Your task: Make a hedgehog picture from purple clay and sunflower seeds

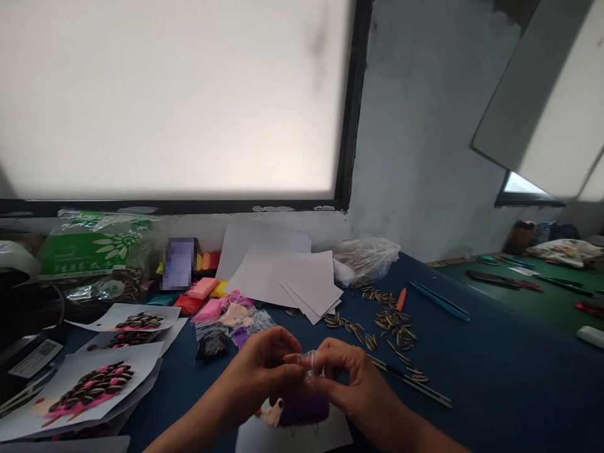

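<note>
Left hand (267, 368) and right hand (352, 377) pinch a clear plastic wrapper (309, 362) between narrowed fingers (289, 375). Black clay packet (212, 345) lies left, sunflower seeds (395, 322) right.

We look toward pale light from the window (179, 100); the wall (410, 132) and table (476, 365) are dim, the bag (82, 248) catches glints, and the purple piece (304, 410) (slightly blurred) is darkly shaded.

A dark-framed window (353, 113) is covered by a backlit pale shade (174, 100); a blue tabletop (500, 377) and green tabletop (526, 301) are flanked by a grey wall (415, 126).
</note>
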Motion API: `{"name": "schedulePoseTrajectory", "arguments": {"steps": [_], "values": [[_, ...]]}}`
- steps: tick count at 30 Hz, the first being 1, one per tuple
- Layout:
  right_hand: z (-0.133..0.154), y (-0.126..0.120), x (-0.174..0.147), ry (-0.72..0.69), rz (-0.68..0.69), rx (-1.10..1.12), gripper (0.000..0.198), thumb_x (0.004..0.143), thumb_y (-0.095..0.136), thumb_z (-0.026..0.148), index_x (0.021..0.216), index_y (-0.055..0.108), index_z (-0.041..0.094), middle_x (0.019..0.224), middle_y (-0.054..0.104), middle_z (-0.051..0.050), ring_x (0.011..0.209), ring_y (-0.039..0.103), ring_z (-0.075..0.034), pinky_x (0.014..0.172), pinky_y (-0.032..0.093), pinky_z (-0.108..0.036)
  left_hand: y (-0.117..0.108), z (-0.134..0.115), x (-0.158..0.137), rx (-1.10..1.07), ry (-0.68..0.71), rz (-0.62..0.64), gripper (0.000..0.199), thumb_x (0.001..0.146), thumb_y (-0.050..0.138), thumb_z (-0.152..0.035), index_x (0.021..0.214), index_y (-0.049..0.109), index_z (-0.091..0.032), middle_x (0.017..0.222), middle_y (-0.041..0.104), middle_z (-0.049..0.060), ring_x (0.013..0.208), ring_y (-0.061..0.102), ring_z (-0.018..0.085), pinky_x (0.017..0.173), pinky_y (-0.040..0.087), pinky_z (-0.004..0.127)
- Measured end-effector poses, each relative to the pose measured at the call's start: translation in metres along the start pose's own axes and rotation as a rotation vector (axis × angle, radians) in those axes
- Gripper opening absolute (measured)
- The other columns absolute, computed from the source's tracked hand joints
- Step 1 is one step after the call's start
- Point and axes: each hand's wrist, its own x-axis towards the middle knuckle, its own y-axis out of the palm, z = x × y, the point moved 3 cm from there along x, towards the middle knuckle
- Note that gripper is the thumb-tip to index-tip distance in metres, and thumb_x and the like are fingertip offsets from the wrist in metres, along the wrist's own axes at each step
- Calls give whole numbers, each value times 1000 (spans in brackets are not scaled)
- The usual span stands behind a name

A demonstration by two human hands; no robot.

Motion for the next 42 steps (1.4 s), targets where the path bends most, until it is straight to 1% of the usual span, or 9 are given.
{"name": "schedulePoseTrajectory", "arguments": {"steps": [7, 12, 16, 22, 25, 28, 34, 38, 42], "values": [[7, -1, -2, -93, -64, -42, 14, 83, 69, 23, 69, 66, 19, 78, 56, 1, 74, 54, -15, 68, 42, -28, 1, -11, -5, -4, 21, 7, 42, 68, 79, -44, 83, 52, -16, 61, 59, -6, 49, 50, 7, 44, 35, 19], [11, -4, 0, -49, -46, -22, 18, 83, 70, 26, 69, 63, 19, 75, 55, 2, 72, 51, -14, 67, 40, -27, -1, -19, -8, 37, 14, 38, 39, 71, 76, -45, 82, 53, -16, 64, 62, -3, 53, 52, 8, 47, 37, 20], [11, -5, 1, -24, 22, -26, 10, 85, 65, 23, 76, 69, 19, 82, 57, 0, 75, 52, -15, 69, 40, -28, -4, -14, -7, 7, -16, 7, 42, 70, 75, -48, 83, 51, -17, 64, 63, -3, 52, 53, 8, 46, 36, 20], [4, -5, 0, 25, -39, -68, 5, 79, 69, 22, 75, 68, 19, 73, 55, 3, 64, 42, -11, 60, 35, -25, -4, -3, -7, 55, -104, 14, 44, 76, 68, -55, 91, 48, -19, 63, 61, -5, 43, 50, 8, 40, 33, 20], [2, -3, 0, 36, -26, -37, 7, 80, 68, 24, 77, 70, 19, 73, 55, 3, 61, 40, -11, 58, 34, -25, -1, -3, -7, 4, -62, 57, 45, 70, 78, -44, 93, 50, -18, 65, 59, -7, 49, 53, 8, 45, 39, 20], [-1, -2, 1, 31, -4, 16, 8, 81, 68, 27, 82, 73, 20, 79, 60, 1, 65, 46, -12, 61, 38, -25, 0, -3, -6, -43, -21, 52, 41, 65, 81, -31, 89, 51, -17, 61, 56, -9, 51, 51, 7, 50, 42, 20], [-1, -1, 2, 46, 36, 75, 19, 78, 75, 39, 77, 72, 20, 77, 63, 0, 72, 55, -15, 66, 43, -27, 1, -2, -6, -46, -64, 74, 35, 68, 70, -30, 91, 47, -18, 64, 62, -7, 43, 56, 8, 43, 41, 21], [-3, -4, 2, 58, 13, -16, 14, 78, 76, 35, 79, 74, 21, 81, 63, 0, 74, 55, -15, 67, 42, -27, 0, -1, -6, -50, -80, 111, 39, 66, 72, -28, 94, 46, -19, 60, 58, -10, 41, 54, 8, 40, 38, 20], [-3, -4, 2, 38, 26, -50, 8, 80, 73, 28, 78, 74, 20, 85, 64, -1, 78, 57, -17, 70, 43, -28, 1, -1, -6, -108, -71, 88, 43, 64, 77, -25, 96, 48, -18, 61, 59, -9, 48, 53, 7, 45, 41, 19]]}}
